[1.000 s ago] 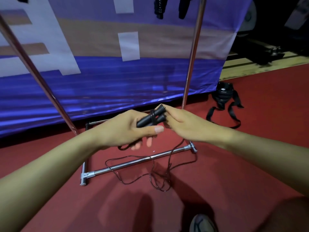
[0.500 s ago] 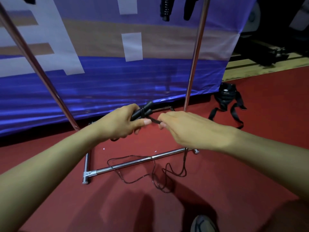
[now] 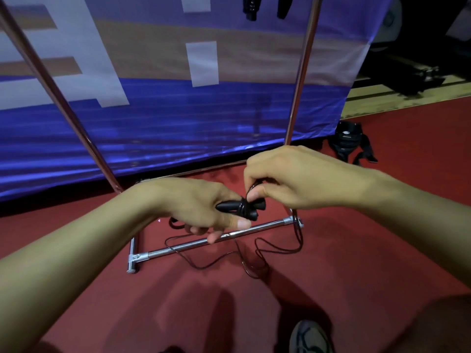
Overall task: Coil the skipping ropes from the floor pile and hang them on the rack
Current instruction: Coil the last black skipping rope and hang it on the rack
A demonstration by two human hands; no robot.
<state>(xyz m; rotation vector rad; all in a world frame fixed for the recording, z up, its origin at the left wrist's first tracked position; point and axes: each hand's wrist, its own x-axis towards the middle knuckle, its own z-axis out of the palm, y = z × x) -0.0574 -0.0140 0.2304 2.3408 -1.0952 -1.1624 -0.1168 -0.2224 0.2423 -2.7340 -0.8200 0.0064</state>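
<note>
My left hand (image 3: pixel 201 207) grips the two black handles (image 3: pixel 230 207) of a skipping rope, held side by side in front of me. Several turns of thin black cord are wound round the handles. My right hand (image 3: pixel 290 179) pinches the cord just above the handles. The rest of the rope (image 3: pixel 254 256) trails down in loose loops onto the red floor and over the rack's base bar. The chrome rack (image 3: pixel 302 72) stands right behind my hands. Two black handles (image 3: pixel 251 7) of another rope hang at the top edge.
A blue, white and tan banner (image 3: pixel 178 110) hangs behind the rack. A black strapped bag (image 3: pixel 348 141) lies on the red floor at the right. The rack's base bar (image 3: pixel 204 244) runs low in front of me. My shoe (image 3: pixel 309 338) shows at the bottom edge.
My right hand has carried the cord over the handles and now pinches it above them. More turns sit on the handles, and the loops on the floor have shortened.
</note>
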